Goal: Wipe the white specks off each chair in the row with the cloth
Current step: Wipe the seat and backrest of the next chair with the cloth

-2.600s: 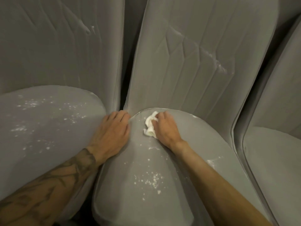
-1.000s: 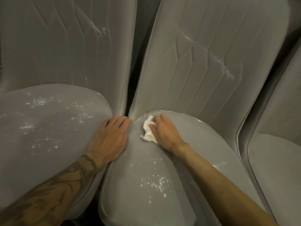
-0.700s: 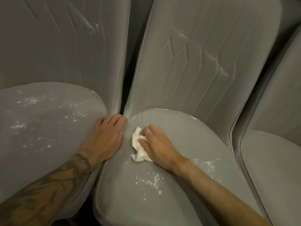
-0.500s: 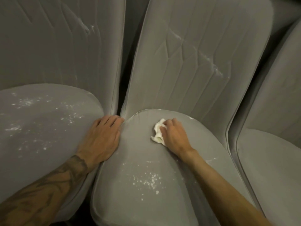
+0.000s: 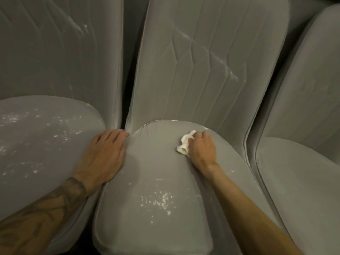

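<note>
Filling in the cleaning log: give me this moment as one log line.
right hand: holds cloth at rear of middle seat | left hand: flat on left seat edge | white specks: middle seat front, left seat

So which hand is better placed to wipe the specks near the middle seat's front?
Right. The right hand grips the cloth on the middle seat, behind the specks; the left hand rests flat and empty at its left edge.
</note>
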